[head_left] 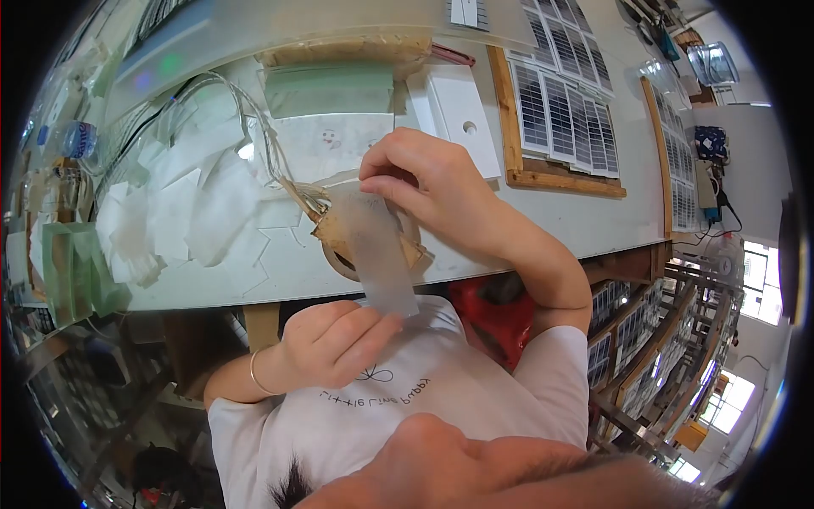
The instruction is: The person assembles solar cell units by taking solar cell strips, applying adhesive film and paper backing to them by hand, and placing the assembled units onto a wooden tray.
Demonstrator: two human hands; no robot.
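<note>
A frosted, translucent strip (pixel 379 254) stretches between my two hands above the table's front edge. My left hand (pixel 335 341), with a bracelet at the wrist, pinches the strip's lower end close to my white shirt. My right hand (pixel 424 174) is closed at the strip's upper end, thumb against fingers. Beneath the strip, partly hidden, lies a round, ring-like brown object (pixel 342 261) with ragged tan material on it. A bundle of pale wires (pixel 270 146) runs up to it from the left.
Crumpled white sheets (pixel 182 208) cover the left of the table. Behind my hands lie a green-topped stack (pixel 331 89) and a white box (pixel 462 119). Solar panels (pixel 566 119) rest by a wooden frame (pixel 564 181) at the right. A red item (pixel 492 318) is below the edge.
</note>
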